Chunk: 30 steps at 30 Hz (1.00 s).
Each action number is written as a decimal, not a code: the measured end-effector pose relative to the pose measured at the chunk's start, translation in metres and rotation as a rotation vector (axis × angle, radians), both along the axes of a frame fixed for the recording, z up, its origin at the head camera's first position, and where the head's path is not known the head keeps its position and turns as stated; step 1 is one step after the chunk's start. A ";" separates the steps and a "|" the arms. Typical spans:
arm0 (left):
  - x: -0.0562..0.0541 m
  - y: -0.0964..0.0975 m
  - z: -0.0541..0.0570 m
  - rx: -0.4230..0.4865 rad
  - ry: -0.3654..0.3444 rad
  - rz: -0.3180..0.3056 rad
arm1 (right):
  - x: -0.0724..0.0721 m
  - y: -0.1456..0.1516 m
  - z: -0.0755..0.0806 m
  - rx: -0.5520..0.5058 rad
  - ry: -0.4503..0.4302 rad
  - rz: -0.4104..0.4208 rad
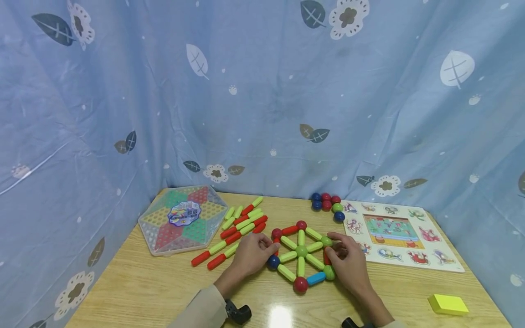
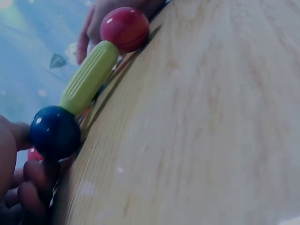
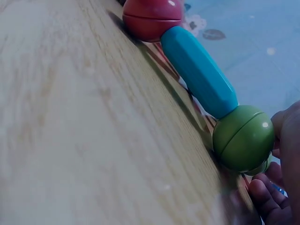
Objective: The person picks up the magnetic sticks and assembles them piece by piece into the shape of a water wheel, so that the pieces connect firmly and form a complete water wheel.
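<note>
On the table lies a flat, wheel-shaped frame of magnetic rods and balls, with a green ball at its hub and yellow-green spokes. My left hand grips its left side, curled fingers at a red rod between a red ball and a blue ball. On the opposite side my right hand grips the frame at a red rod between two green balls, the nearer one joined to a blue rod. A red ball forms the near corner. Fingers partly hide both gripped rods.
Left of the frame lie several loose red and yellow-green rods, beside a Chinese checkers board. Several loose balls cluster at the back. A sea-animal puzzle board and a yellow block lie at the right.
</note>
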<state>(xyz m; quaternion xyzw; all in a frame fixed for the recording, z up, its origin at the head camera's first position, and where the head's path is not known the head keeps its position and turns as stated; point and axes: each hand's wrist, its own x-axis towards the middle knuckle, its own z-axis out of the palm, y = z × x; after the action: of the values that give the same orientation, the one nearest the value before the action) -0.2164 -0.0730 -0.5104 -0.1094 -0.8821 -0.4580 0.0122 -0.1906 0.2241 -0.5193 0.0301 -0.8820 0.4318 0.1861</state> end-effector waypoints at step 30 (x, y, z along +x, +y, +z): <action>0.024 -0.154 0.019 -0.187 0.336 -0.532 | -0.002 0.000 0.000 -0.014 -0.061 -0.009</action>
<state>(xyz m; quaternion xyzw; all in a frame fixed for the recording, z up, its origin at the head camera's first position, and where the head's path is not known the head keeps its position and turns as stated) -0.1926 -0.2269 -0.4915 -0.4105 -0.8465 -0.3379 0.0274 -0.1921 0.2246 -0.5193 0.0115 -0.8845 0.4377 0.1612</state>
